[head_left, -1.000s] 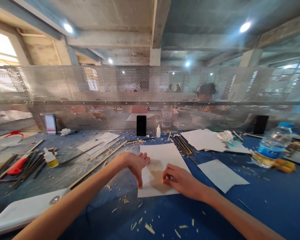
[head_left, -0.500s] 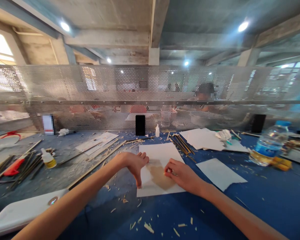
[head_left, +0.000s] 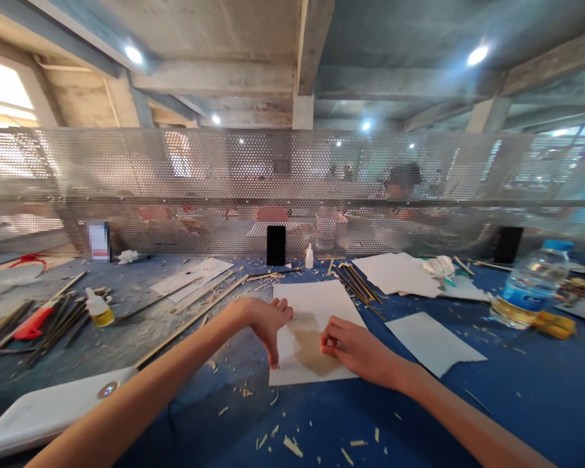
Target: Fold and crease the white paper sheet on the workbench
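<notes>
Sheet of paper [head_left: 316, 300]: flat beneath both hands, long axis apparently running forward from the grip. Left hand [head_left: 266, 325]: at its left edge, thumb and fingers apart. Right hand [head_left: 348, 344]: over its right side, fingertips together, contents indiscernible.

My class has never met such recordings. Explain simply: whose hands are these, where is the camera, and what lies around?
No machine: one camera, worn on a person's head, looks forward and down at their two bare hands. The left hand spreads across the left edge of a white rectangular paper sheet. The right hand is pinched over it; whether it holds anything small is unclear. On the blue tabletop lie pale wood shavings and thin brown sticks, with a clear plastic, blue-capped bottle standing right.
</notes>
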Motion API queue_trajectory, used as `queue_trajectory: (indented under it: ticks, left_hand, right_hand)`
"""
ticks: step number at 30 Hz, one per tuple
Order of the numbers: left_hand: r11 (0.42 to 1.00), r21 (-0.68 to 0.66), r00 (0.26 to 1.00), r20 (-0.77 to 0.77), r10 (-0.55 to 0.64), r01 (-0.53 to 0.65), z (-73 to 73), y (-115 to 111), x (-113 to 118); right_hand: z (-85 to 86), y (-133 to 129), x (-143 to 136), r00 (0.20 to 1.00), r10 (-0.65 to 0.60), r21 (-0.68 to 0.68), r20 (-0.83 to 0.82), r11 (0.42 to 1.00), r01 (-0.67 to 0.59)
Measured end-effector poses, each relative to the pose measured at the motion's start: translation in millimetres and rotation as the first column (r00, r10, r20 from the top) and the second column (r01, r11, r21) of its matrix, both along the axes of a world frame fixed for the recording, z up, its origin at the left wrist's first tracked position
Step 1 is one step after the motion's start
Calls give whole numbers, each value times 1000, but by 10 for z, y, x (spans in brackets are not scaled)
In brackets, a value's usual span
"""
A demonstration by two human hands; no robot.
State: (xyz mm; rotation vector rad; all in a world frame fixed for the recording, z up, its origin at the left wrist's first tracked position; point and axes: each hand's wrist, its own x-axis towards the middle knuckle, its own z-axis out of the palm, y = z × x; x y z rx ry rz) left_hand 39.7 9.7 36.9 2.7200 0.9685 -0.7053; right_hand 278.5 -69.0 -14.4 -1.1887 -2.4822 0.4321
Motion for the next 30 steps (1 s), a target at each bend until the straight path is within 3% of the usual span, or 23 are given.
queue_trajectory:
  ticks: [7,23,30]
  left_hand:
    - [1000,-8,1000,9,-18,18,0,13,-4]
    - [1000,-9,999,32,-6,6,-25,29,-19]
    - [1000,-5,999,33,-16,16,-18,21,-4]
  right_hand:
    - [3,3,14,999,-33,24,1,999,33]
    - [-6,-29,-15,999,34,-28,-34,999,-35]
    - [3,2,4,1000,-9,30,13,999,9]
